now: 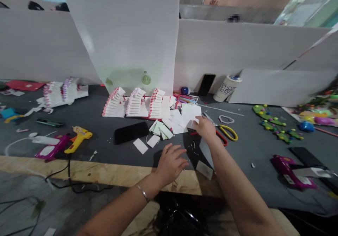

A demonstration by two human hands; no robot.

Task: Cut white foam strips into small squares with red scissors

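White paper pieces [185, 118] under right hand [205, 128], paper cup [226, 87] behind

Yellow glue gun [78, 139] and magenta glue gun [50, 149], well left of the left hand. Black phone [131, 132], just left of and beyond that hand; three stepped white card stacks [134, 102] farther back. Paper cup [226, 87] beyond the right hand; green beaded foam pieces [271, 123], well to its right.
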